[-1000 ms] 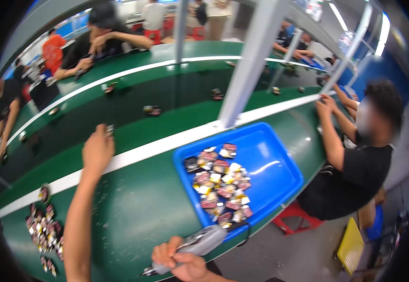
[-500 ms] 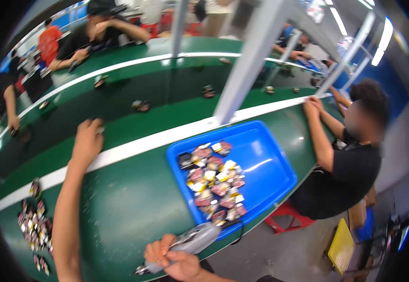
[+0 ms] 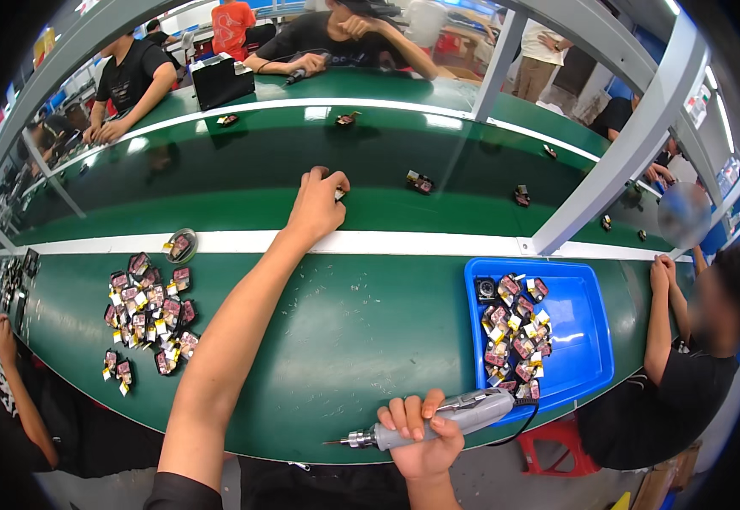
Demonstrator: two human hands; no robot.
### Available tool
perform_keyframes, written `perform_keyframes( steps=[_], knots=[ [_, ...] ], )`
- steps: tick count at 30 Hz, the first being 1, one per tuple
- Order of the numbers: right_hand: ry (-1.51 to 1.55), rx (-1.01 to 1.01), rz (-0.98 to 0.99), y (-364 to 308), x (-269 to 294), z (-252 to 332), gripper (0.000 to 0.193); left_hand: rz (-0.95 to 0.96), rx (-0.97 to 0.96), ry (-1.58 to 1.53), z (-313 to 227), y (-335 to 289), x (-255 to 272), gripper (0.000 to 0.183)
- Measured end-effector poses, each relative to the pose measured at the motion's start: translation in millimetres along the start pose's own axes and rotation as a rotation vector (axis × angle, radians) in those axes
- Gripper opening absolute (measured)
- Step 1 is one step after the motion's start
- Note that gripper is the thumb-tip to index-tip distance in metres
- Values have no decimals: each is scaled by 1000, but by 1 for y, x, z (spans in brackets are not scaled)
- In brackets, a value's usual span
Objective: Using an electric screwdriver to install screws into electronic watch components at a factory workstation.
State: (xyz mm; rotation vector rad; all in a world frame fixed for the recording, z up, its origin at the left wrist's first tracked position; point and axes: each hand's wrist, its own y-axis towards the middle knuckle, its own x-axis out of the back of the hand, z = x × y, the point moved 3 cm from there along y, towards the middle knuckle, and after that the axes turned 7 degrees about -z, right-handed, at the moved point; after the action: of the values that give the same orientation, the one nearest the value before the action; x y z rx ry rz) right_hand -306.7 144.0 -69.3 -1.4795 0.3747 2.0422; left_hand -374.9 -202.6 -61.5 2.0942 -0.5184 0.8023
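My right hand [image 3: 421,429] is wrapped around a grey corded electric screwdriver [image 3: 472,411], its bit pointing left above the table's near edge. My left arm stretches out over the dark conveyor belt [image 3: 259,183]. There, my left hand [image 3: 317,204] has its fingers closed on a small part [image 3: 340,194], mostly hidden by the fingers. Left of my forearm, a pile of small black electronic assemblies [image 3: 145,306] with pinkish boards and white-and-yellow tabs lies on the green table [image 3: 336,340]. More such assemblies [image 3: 515,327] fill the left side of a blue tray [image 3: 587,331] at the right.
Assemblies [image 3: 419,182] lie spaced along the belt. A small round dish [image 3: 181,245] holding one stands by the white rail [image 3: 404,243]. A grey metal post [image 3: 617,127] rises behind the tray. Co-workers sit across the belt and on both sides; a red stool [image 3: 557,446] stands at lower right.
My view has turned left and levelled, so the tray appears farther right and the whole pile shows. My left hand stays over the belt; my right hand still grips the screwdriver.
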Motion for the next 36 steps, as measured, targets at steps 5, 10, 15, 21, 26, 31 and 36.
perform_keyframes(
  steps=[5, 10, 15, 21, 26, 31, 36],
  knots=[
    [0, 38, 39, -1, 4, 0, 10, -115, 68, 52, 3, -4, 0, 40],
    [-13, 33, 36, 0, -1, 0, 10, -101, 103, 260, 7, 0, -1, 32],
    [-17, 64, -34, 0, -4, -2, 9, -189, -14, 142, 13, 3, 25, 25],
    [1, 59, 25, 0, 0, 2, 12, 67, -119, -135, -14, -131, 135, 33],
    [-100, 83, 8, -9, -4, -7, 14, 241, 101, -224, -71, -270, 212, 55],
    [-165, -98, 63, -26, -15, -43, 14, 223, 121, -135, -74, -296, 214, 52],
    [-250, -239, 58, -39, -29, -78, 13, 211, 95, -128, -69, -294, 212, 38]
  ],
)
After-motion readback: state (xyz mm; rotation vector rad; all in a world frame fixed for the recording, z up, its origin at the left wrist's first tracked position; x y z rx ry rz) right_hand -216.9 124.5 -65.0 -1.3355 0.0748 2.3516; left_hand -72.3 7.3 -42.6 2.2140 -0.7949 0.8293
